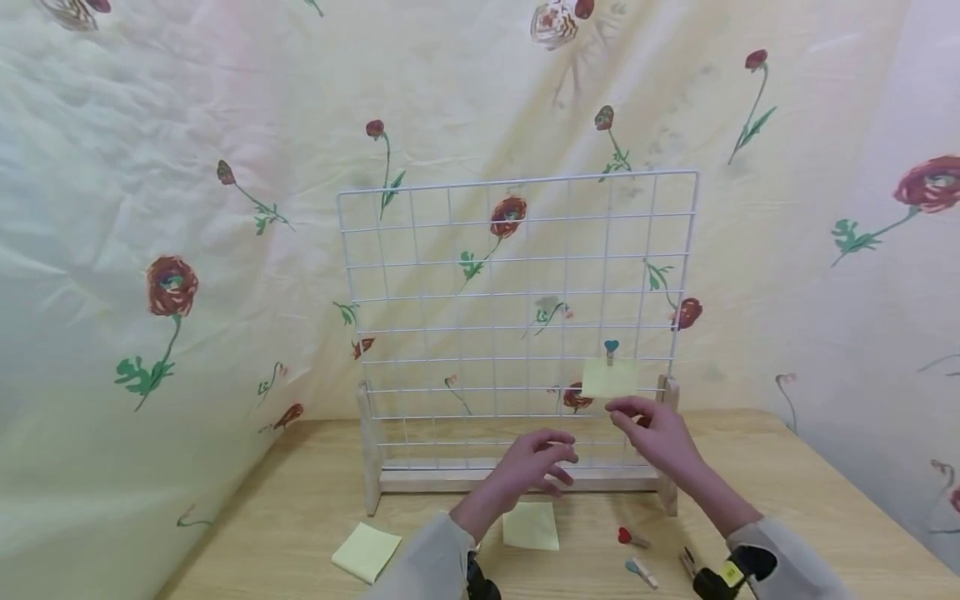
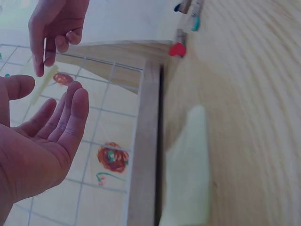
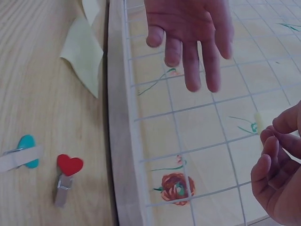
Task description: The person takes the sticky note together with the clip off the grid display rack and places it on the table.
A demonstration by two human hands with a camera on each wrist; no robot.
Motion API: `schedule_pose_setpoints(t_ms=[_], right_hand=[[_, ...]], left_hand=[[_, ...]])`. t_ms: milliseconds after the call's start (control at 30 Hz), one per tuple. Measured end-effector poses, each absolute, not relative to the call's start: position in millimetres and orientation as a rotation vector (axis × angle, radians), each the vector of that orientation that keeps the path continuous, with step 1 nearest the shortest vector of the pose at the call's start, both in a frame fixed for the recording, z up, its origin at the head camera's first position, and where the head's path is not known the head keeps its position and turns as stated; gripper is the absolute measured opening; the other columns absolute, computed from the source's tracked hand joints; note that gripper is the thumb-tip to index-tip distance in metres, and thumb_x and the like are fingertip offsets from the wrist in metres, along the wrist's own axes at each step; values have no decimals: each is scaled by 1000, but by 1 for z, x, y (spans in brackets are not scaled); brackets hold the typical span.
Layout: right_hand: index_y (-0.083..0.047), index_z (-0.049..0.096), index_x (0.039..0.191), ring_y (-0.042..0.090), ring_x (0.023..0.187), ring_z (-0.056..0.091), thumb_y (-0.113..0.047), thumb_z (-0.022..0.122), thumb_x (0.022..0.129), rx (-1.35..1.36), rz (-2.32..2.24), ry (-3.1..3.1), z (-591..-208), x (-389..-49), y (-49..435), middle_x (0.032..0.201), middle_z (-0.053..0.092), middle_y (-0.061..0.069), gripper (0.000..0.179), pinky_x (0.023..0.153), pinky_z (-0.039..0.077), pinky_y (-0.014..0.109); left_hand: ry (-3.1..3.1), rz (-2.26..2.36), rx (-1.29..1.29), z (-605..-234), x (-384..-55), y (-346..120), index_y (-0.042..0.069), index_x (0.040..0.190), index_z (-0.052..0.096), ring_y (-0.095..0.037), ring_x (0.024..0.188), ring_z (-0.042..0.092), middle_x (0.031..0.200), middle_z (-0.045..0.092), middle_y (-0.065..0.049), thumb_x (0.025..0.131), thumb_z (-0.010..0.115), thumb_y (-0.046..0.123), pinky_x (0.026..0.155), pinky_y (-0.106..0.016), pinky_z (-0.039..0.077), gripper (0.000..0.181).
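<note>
A pale yellow sticky note (image 1: 600,379) hangs on the white wire grid (image 1: 491,329), near its lower right, under a wooden clip with a teal heart (image 1: 611,346). At the note's lower edge, my right hand (image 1: 656,433) pinches with thumb and index fingertips; the right wrist view shows these fingertips (image 3: 268,131) against the paper. My left hand (image 1: 528,467) is in front of the grid's lower middle, fingers spread and relaxed, holding nothing. Its palm (image 3: 188,23) faces the right hand.
On the wooden table (image 1: 247,500) lie one sticky note (image 1: 531,527) behind the left wrist and a folded-looking pile (image 1: 366,552) to the left. A red-heart clip (image 1: 632,537) and a blue-topped clip (image 1: 642,573) lie front right. Wooden feet (image 1: 371,450) support the grid; a flowered cloth (image 1: 300,125) hangs behind.
</note>
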State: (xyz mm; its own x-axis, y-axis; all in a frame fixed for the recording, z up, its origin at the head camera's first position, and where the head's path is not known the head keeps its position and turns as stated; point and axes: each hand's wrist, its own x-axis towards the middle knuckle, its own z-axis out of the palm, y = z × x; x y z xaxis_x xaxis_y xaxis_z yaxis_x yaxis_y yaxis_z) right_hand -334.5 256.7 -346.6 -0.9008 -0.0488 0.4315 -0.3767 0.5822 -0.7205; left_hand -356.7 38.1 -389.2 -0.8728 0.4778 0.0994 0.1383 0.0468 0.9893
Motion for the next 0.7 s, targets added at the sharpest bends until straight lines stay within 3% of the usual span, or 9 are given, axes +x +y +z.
schedule_pose_setpoints(t_ms=[300,700], right_hand=[[2,59,116,13,66,54,-18,56,97,284,1309,-2361,-325,-339,253,96,63,17,27,56,47,25],[-6,39,140,11,62,55,-19,55,97,264,1475,-2284,-306,-352,250,98,66,20,48,53,45,25]], left_hand=[[2043,1965,647,-376,-360,57,14,121,61,-20,75,69,100,70,-5,96,60,26,63,-35,59,28],[2030,2161,502,-361,-367,77,22,120,59,-21,71,68,101,67,-1,92,65,26,59,-35,58,30]])
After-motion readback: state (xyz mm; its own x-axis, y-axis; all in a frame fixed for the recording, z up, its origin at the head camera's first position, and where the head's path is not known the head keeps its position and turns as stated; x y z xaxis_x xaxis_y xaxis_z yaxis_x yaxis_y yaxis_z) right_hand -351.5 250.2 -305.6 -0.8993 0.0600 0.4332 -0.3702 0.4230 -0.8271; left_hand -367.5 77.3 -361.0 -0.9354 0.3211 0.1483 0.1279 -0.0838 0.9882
